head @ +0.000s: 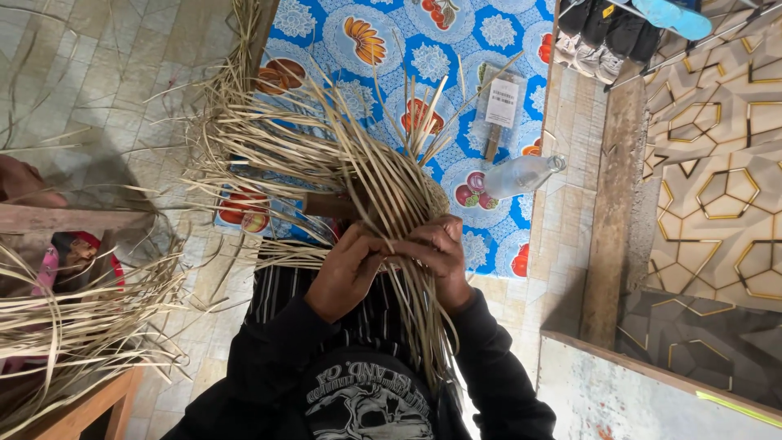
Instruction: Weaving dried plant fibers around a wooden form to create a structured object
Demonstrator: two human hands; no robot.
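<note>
A half-woven piece of pale dry straw strips (326, 155) rests over my lap, loose ends fanning out to the left and upward. My left hand (342, 273) pinches a few strips at the woven centre. Right beside it, my right hand (440, 253) grips a thick bundle of strips that hangs down past my dark sleeve. The two hands almost touch. The woven part under my fingers is mostly hidden.
A blue flowered mat (481, 49) lies on the tiled floor ahead, with a clear plastic bottle (521, 175) and a labelled tool (498, 110) on it. More straw (73, 326) piles on a wooden frame at left. Shoes (599, 37) sit at the top right.
</note>
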